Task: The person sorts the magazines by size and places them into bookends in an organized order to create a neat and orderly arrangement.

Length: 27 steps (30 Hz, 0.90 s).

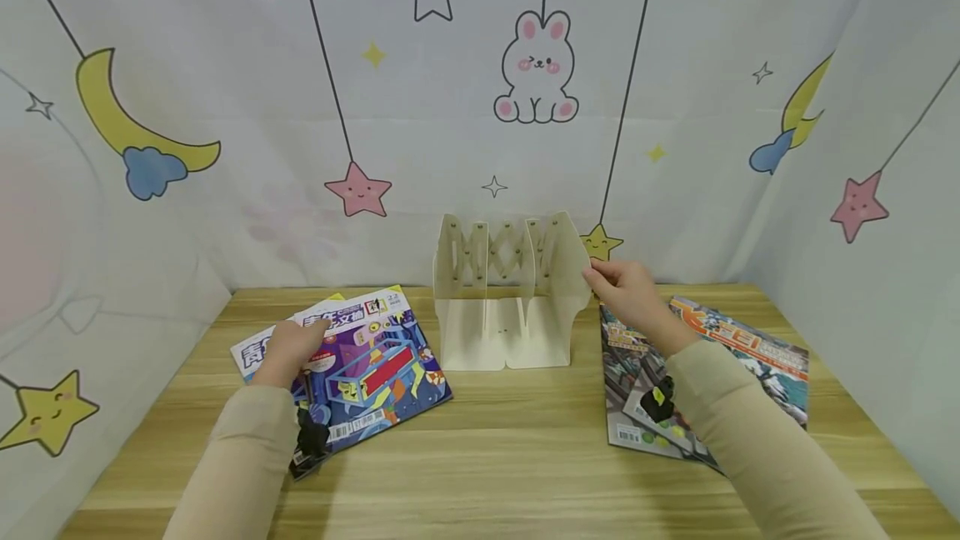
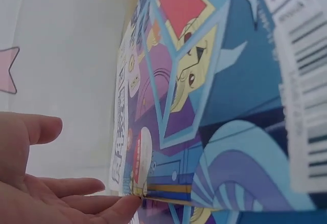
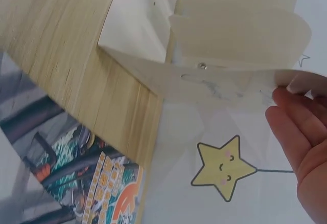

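A cream expandable book rack with upright dividers stands near the back of the table. My right hand pinches the edge of its right side panel; in the right wrist view the fingers meet that panel. At the left, my left hand lies over a purple-blue magazine, with another magazine partly under it. The left wrist view shows the thumb apart from the extended fingers, one fingertip touching the edge of the top magazine.
On the right, several overlapping magazines lie partly under my right forearm. A wooden table carries everything. Behind it and at both sides hangs a white cloth printed with stars, moons and rabbits. A black object sits at each wrist.
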Motion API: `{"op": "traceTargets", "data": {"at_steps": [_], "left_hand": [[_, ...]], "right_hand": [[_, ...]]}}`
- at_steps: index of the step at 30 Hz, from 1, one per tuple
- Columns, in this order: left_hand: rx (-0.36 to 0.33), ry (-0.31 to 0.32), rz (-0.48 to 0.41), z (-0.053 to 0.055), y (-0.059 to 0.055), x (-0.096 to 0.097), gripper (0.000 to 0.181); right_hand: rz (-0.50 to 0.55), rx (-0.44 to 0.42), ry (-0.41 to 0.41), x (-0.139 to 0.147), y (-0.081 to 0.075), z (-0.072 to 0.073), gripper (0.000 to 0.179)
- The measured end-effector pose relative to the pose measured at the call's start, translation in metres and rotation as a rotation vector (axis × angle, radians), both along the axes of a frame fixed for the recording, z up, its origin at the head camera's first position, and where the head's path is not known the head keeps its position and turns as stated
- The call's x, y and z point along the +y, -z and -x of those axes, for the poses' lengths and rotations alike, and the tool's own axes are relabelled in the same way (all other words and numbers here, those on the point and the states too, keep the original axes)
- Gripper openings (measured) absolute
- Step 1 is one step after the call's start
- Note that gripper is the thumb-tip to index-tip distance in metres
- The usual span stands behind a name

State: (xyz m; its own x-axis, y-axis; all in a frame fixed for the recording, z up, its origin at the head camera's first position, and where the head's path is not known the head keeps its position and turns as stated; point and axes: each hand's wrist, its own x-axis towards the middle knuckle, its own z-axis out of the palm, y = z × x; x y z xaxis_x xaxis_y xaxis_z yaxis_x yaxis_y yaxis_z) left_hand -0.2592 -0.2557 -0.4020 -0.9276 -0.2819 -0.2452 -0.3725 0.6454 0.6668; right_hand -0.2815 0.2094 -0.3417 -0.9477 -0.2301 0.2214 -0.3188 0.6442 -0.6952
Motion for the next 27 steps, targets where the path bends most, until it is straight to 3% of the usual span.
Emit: {"op": "traceTargets", "data": {"at_steps": [5,9,19,27], "left_hand": [[0.001,-0.136,-0.201,0.001,0.004,-0.008,0.071],[-0.003,-0.167,-0.242,0.001,0.005,-0.013,0.07],[-0.047,-0.117,-0.284,0.0,0.002,-0.021,0.056],[-0.054,-0.024,-0.16,0.004,0.001,-0.027,0.051]], "right_hand": [[0.06,-0.044,0.028,-0.004,-0.001,-0.003,0.043],[0.116,-0.11,0.048,-0.007,-0.003,-0.006,0.042],[0.148,-0.141,0.076,-0.009,0.0,-0.009,0.04],[0.151,-0.148,0.082,-0.012,-0.001,-0.009,0.041]]}}
